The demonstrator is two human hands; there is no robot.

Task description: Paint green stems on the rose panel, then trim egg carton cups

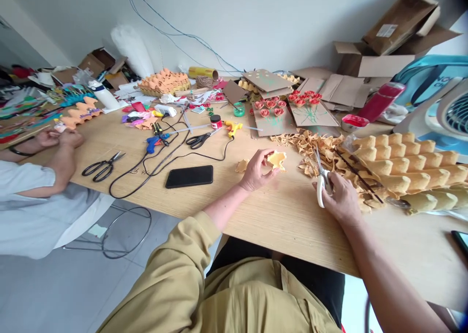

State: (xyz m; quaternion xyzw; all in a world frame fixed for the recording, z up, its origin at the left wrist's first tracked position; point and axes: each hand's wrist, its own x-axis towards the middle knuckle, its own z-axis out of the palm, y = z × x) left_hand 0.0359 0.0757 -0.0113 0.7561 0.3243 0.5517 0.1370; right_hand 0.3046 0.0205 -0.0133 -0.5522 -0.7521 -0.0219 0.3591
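Note:
My left hand [256, 171] pinches a cut egg carton cup [276, 160], a small yellow piece with a jagged rim, just above the table. Another yellow carton piece [242, 166] lies beside that hand, partly hidden behind it. In my right hand [342, 196] is a pair of white-handled scissors [321, 184], their blades pointing away from me. The blades reach over a heap of yellow carton scraps [310, 145]. To the right of this hand stands a stack of yellow egg cartons [409, 162].
A black phone [189, 176], black scissors [199, 140], a yellow glue gun [233, 127] and a blue glue gun [151, 144] with cables lie to the left. Red paper flowers [270, 107] rest on cardboard at the back. A co-worker's hands [60, 139] are at far left; a fan [449, 108] stands right.

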